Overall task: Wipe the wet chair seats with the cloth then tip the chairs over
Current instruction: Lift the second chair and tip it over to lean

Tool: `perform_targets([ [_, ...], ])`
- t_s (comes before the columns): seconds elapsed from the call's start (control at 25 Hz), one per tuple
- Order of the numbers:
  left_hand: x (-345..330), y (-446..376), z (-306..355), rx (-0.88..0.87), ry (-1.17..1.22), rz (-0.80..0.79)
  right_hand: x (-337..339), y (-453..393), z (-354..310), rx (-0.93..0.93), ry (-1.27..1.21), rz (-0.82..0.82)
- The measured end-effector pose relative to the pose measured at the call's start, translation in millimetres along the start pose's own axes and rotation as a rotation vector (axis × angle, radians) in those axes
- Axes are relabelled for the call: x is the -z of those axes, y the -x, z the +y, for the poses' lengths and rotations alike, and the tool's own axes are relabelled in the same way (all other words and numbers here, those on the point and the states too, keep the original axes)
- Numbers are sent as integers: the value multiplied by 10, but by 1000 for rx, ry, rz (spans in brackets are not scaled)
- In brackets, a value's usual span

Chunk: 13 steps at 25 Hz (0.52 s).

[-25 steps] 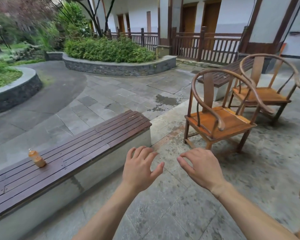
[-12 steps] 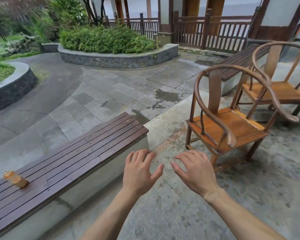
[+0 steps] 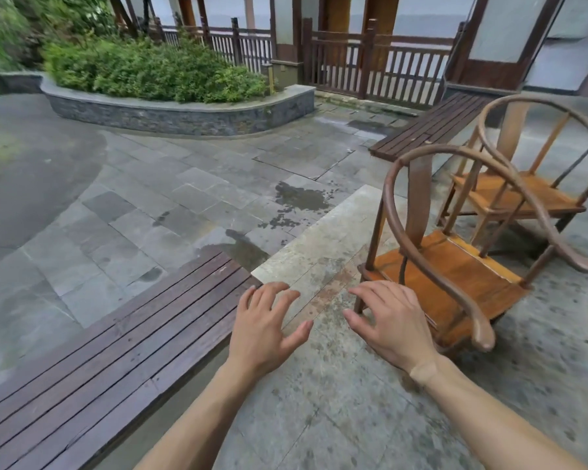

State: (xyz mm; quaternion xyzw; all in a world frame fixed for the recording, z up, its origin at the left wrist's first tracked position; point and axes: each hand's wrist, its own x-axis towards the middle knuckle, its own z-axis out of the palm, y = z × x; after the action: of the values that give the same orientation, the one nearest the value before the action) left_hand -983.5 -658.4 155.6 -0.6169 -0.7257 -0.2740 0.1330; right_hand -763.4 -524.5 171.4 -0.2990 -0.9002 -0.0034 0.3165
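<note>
Two wooden round-back armchairs stand upright on the stone paving at the right. The near chair (image 3: 455, 276) has an orange seat and a dark curved armrail. The far chair (image 3: 520, 195) stands just behind it. My left hand (image 3: 265, 330) and my right hand (image 3: 391, 327) are stretched forward with fingers spread, holding nothing. My right hand is just in front of the near chair's front-left corner, not touching it. No cloth is in view.
A dark slatted bench (image 3: 116, 351) runs along my left, close to my left hand. A second bench (image 3: 431, 127) stands behind the chairs. Wet patches (image 3: 299, 198) mark the paving. A stone planter (image 3: 184, 113) and wooden railing (image 3: 387, 72) lie further back.
I have moved closer to the chairs, which now look larger and nearer to my right hand. The orange bottle on the bench has slid out of view. Both hands stay open.
</note>
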Motion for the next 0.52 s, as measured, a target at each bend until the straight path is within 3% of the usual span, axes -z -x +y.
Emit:
perform_targets([
  [0.24,-444,-969,-826,-81,52,-50,-565,-852,341,-82,69,-134],
  [0.52,-1315,-2102,-1262,-124,48,-56,-1270,-1790,1049,-109,34,-121],
])
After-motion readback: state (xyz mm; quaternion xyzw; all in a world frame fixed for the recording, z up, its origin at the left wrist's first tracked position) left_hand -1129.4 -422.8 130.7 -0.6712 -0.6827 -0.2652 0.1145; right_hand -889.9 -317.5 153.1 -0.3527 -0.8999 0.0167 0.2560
